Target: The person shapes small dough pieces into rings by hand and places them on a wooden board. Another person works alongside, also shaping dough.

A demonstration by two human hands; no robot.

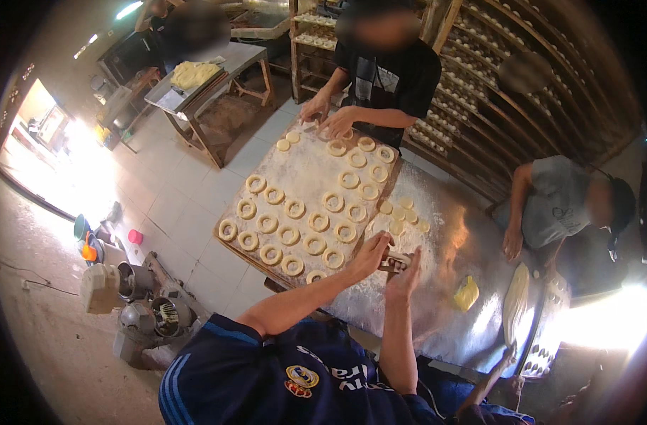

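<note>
Floured bench (451, 297) carried our board (295, 177) of dough rings (288, 234). Our left hand (369, 256) closed on a metal cutter (394, 262) just past the board's edge; our right hand (406, 275) touched it, fingers loosely spread. Small dough rounds (401, 212) lay nearby.

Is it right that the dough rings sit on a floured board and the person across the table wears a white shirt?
Not quite. The head view shows the dough rings on the floured board, but the person across the table wears a black shirt, not white.
</note>
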